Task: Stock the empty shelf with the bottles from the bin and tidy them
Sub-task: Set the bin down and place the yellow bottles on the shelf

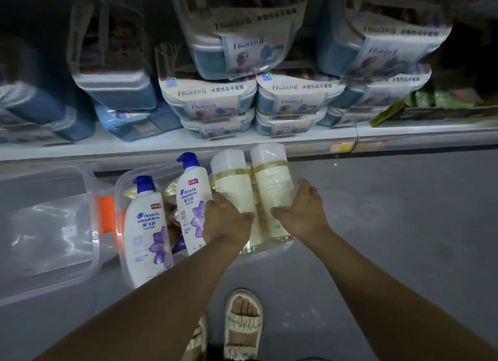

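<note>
A wrapped twin pack of pale yellow bottles with white caps [265, 188] is held upright over the clear bin [126, 183]. My left hand [225, 223] grips its left bottle low down and my right hand [299, 212] grips its right side. In the bin lie two white shampoo bottles with blue pump caps, one at the left [147, 226] and one beside my left hand [192, 201]. Gold-coloured packs show underneath them.
A second clear bin [54, 226] stands at the left with an orange piece beside it. Above runs a white shelf edge [188, 148] loaded with stacked blue and clear boxes [207, 102]. Grey floor spreads to the right. My sandalled feet [242, 323] are below.
</note>
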The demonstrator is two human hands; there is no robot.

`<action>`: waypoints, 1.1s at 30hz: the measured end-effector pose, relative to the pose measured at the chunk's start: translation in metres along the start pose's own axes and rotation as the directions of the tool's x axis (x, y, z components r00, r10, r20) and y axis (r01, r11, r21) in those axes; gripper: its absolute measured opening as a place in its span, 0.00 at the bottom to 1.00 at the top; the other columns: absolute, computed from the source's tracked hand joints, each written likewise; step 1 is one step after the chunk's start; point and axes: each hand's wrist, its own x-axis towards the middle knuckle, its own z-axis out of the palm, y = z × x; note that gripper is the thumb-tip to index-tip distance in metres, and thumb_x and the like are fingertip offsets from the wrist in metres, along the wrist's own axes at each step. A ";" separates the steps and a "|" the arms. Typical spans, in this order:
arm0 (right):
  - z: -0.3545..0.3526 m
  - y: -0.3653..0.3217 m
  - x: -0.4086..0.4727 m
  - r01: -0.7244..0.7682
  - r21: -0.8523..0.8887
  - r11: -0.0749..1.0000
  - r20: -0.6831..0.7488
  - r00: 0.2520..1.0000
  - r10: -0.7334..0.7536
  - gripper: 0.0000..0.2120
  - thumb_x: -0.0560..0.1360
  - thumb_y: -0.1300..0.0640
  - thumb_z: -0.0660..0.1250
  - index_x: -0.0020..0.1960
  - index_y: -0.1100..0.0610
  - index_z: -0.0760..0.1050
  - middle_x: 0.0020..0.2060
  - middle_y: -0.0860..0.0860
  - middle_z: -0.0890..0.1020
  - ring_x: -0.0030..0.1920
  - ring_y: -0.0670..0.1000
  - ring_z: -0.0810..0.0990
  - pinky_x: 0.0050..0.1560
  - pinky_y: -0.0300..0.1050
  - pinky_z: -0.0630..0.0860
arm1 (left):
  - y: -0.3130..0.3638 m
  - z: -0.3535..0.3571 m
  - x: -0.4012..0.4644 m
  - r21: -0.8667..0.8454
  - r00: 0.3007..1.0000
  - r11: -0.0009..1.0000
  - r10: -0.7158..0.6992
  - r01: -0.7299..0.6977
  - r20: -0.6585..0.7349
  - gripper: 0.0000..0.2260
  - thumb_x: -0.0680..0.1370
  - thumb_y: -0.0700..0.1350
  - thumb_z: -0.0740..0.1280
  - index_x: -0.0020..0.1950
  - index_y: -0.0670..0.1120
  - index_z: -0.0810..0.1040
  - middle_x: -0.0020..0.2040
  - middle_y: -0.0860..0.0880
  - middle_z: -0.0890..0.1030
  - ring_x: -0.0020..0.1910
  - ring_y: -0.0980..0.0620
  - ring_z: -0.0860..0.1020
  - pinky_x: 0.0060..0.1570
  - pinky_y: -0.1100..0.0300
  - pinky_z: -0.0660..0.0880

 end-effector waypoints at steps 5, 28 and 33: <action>0.024 0.007 0.025 -0.013 0.054 0.998 0.008 1.000 0.012 0.38 0.69 0.52 0.74 0.70 0.58 0.55 0.63 0.57 0.66 0.64 0.58 0.66 0.60 0.52 0.70 | -0.008 0.022 0.006 -0.054 0.993 0.998 0.022 -0.029 -0.114 0.32 0.74 0.50 0.70 0.71 0.41 0.57 0.67 0.43 0.67 0.66 0.44 0.67 0.58 0.50 0.70; 0.004 0.054 0.010 -0.072 0.523 0.849 0.009 0.997 0.079 0.28 0.70 0.55 0.74 0.63 0.54 0.61 0.47 0.46 0.75 0.44 0.45 0.77 0.36 0.40 0.73 | -0.012 0.049 0.015 -0.179 0.972 0.978 0.065 -0.107 -0.227 0.33 0.74 0.49 0.70 0.73 0.43 0.55 0.67 0.41 0.68 0.65 0.42 0.69 0.62 0.49 0.68; 0.007 0.058 0.014 -0.056 0.503 0.862 -0.003 0.998 0.066 0.29 0.70 0.55 0.74 0.64 0.54 0.61 0.50 0.48 0.75 0.44 0.45 0.77 0.37 0.39 0.73 | -0.010 0.050 0.026 -0.358 0.986 0.933 -0.016 -0.045 -0.163 0.39 0.69 0.48 0.75 0.72 0.46 0.55 0.65 0.43 0.68 0.62 0.43 0.72 0.60 0.48 0.73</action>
